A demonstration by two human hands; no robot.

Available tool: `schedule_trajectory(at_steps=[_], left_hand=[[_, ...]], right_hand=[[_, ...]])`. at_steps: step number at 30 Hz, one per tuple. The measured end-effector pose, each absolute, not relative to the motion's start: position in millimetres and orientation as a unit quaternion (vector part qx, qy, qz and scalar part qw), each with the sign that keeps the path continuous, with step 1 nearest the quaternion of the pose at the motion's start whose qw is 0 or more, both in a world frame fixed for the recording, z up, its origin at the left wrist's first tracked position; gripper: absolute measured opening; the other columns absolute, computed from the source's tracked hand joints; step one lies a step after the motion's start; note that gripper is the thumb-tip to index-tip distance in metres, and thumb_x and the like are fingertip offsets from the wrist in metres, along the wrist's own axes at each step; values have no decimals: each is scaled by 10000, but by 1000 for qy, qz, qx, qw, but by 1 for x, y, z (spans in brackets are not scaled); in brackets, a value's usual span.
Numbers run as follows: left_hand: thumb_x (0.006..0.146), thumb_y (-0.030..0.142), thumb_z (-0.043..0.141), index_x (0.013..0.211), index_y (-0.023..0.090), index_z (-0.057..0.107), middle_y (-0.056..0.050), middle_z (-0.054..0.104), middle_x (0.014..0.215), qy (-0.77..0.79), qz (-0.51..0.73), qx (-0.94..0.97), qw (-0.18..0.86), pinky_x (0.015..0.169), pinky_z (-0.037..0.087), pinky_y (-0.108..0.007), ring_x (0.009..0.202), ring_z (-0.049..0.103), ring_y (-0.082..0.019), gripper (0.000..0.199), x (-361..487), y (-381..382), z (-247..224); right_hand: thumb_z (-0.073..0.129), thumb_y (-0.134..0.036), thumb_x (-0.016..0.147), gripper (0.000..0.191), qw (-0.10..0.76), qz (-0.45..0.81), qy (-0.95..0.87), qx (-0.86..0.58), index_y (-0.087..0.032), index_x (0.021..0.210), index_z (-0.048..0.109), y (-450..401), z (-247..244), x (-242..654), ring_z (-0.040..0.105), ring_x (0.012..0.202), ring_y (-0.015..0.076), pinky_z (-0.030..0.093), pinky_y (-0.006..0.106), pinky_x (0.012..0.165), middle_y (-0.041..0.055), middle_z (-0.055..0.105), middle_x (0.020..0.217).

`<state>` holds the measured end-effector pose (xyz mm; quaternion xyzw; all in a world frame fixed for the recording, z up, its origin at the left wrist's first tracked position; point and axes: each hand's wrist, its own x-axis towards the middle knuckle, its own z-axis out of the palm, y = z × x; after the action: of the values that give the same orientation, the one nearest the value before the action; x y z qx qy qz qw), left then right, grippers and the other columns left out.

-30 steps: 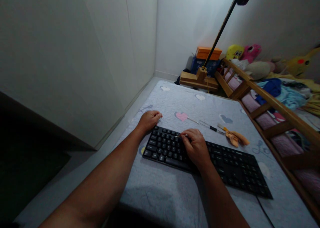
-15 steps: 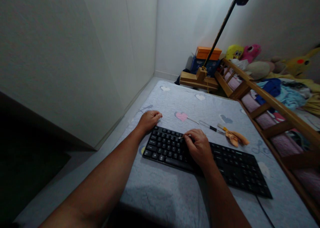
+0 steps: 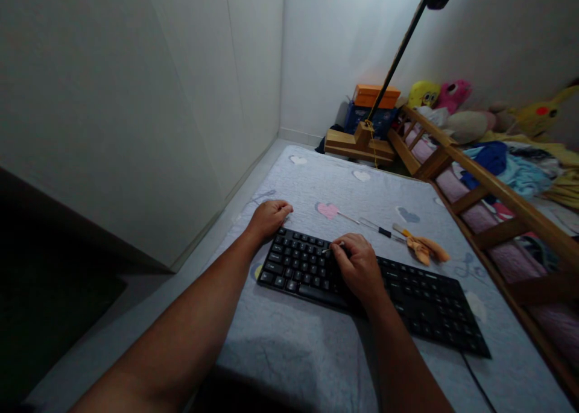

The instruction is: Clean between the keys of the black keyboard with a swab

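Note:
A black keyboard (image 3: 298, 261) lies at a slant on the cloth-covered table. My right hand (image 3: 359, 267) rests over its middle, pinching a thin cotton swab (image 3: 326, 250) whose pale tip points left at the upper rows of keys. At the keyboard's far left corner, my left hand (image 3: 270, 218) is closed with its fingers curled; whether anything is inside is hidden. Beyond the keyboard lie another cotton swab (image 3: 348, 217), a thin tool with a black grip (image 3: 385, 232), a small brush with a yellow part (image 3: 400, 230) and a crumpled orange cloth (image 3: 426, 249).
The table (image 3: 289, 340) has a pale heart-patterned cover. A keyboard cable (image 3: 477, 380) trails off at the lower right. A wooden bed rail (image 3: 497, 182) runs along the right, with soft toys behind it. A wardrobe (image 3: 190, 99) stands left; a wooden stand (image 3: 359, 143) is at the far end.
Almost nothing differs. The swab tip in my right hand has shifted very slightly over the keys; my left hand stays in place.

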<state>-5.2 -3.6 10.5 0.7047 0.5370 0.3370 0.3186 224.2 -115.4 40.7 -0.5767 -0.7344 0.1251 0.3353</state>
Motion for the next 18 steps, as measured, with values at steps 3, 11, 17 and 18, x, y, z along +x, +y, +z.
schedule_trajectory(at_steps=[3, 11, 17, 18], left_hand=[[862, 431, 466, 795, 162, 708, 12, 553, 515, 534, 337, 705, 322, 560, 348, -281, 569, 531, -173, 368, -5, -3, 11], [853, 436, 474, 811, 157, 709, 6, 554, 513, 539, 336, 698, 329, 550, 350, -277, 560, 532, -168, 367, -5, -5, 12], [859, 438, 463, 819, 159, 713, 6, 567, 521, 539, 331, 704, 322, 571, 360, -281, 581, 546, -177, 376, -6, -3, 10], [859, 438, 463, 818, 159, 713, 6, 569, 522, 539, 330, 705, 322, 572, 360, -282, 583, 547, -179, 377, -6, -3, 10]], right_hand=[[527, -239, 894, 179, 338, 121, -732, -579, -218, 764, 647, -114, 39, 225, 563, 867, 223, 396, 375, 831, 48, 683, 817], [519, -217, 886, 177, 336, 121, -738, -573, -220, 749, 630, -117, 41, 223, 561, 870, 222, 393, 382, 839, 46, 676, 813], [517, -203, 879, 173, 335, 125, -746, -561, -227, 738, 616, -119, 41, 221, 562, 858, 216, 399, 373, 836, 38, 665, 791], [516, -206, 881, 176, 336, 125, -748, -559, -227, 738, 616, -119, 41, 220, 562, 854, 215, 401, 372, 834, 38, 663, 787]])
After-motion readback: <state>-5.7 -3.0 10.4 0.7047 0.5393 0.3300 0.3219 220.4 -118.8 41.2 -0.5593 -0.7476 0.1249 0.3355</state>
